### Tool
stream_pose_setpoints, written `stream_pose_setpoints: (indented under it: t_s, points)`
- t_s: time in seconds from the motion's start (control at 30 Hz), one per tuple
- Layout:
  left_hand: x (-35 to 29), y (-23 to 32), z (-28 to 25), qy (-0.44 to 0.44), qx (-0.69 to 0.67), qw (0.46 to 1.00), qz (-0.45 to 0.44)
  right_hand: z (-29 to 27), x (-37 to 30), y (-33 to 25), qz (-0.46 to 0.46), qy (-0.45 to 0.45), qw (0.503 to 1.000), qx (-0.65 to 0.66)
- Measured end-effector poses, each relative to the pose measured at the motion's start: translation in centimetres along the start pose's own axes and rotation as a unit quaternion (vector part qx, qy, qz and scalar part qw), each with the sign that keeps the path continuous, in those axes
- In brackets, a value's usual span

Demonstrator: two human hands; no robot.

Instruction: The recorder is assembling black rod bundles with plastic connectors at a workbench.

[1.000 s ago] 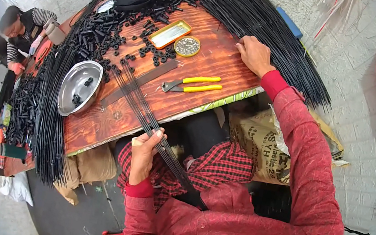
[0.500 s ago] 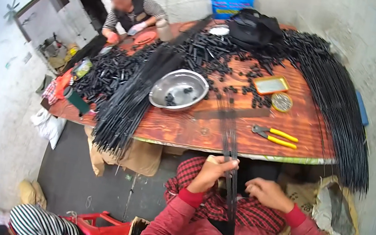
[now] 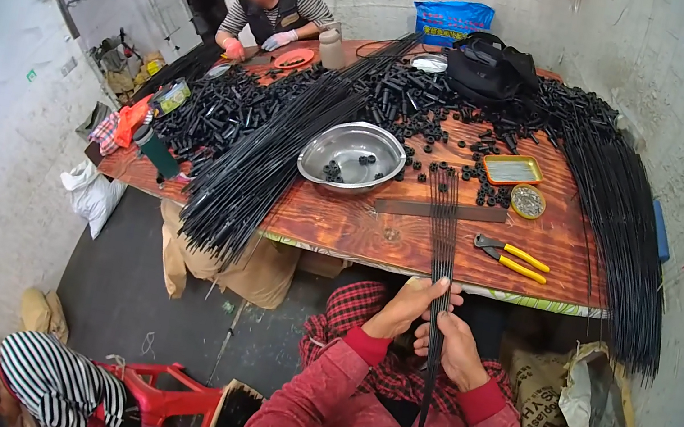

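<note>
A slim bundle of thin black rods (image 3: 442, 259) stands upright before my body, its far ends fanned out over the table. My left hand (image 3: 409, 310) closes round the bundle just below the table edge, thumb across the front. Slightly lower, my right hand (image 3: 457, 348) wraps the same rods from the other side. Beyond the hands, a flat brown bar (image 3: 407, 208) lies on the table, with the rods crossing in front of it. Yellow-handled pliers (image 3: 521, 260) lie to the right of the rods.
On the wooden table (image 3: 338, 236) are a metal bowl (image 3: 331, 146) with black rings, a large rod heap (image 3: 265, 154), another rod heap (image 3: 622, 235), a yellow tray (image 3: 496, 168) and a round tin (image 3: 527, 202). A co-worker (image 3: 282, 6) sits at the far left. A red stool (image 3: 166, 407) stands lower left.
My right hand has come in from the right and closed on the rods beside my left hand. The whole view has shifted slightly.
</note>
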State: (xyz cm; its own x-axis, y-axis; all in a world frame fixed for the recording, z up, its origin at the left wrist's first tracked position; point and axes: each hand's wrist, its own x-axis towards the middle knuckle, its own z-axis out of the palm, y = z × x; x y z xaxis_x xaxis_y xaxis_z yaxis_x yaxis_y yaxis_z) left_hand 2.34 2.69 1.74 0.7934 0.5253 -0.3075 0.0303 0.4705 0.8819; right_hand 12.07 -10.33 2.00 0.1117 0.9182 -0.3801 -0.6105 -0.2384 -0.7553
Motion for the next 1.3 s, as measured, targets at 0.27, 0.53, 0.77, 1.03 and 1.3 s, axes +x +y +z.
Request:
stream_pose_setpoints:
  t_s: [0.27, 0.53, 0.77, 1.03, 1.3]
  points:
    - [-0.8, 0.9, 0.1, -0.036, -0.015, 0.999, -0.005, -0.4, 1.1, 0.3, -0.006, 0.001, 1.000, 0.002]
    - [-4.5, 3.4, -2.1, 0.022, 0.142, 0.988, 0.064, 0.6, -0.2, -1.2, -0.035, -0.024, 0.999, -0.019]
    - [-5.4, 5.7, -1.9, 0.143, 0.356, 0.874, 0.298, 2.4, -1.7, -3.1, -0.049, -0.063, 0.996, -0.042]
    - [-4.3, 5.8, 0.0, -0.038, 0.258, 0.927, 0.269, 2.8, -3.5, -4.3, -0.031, -0.154, 0.985, -0.070]
    - [-4.9, 4.5, 1.1, -0.087, 0.198, 0.953, 0.214, 2.4, -5.4, -5.4, 0.020, -0.164, 0.985, -0.046]
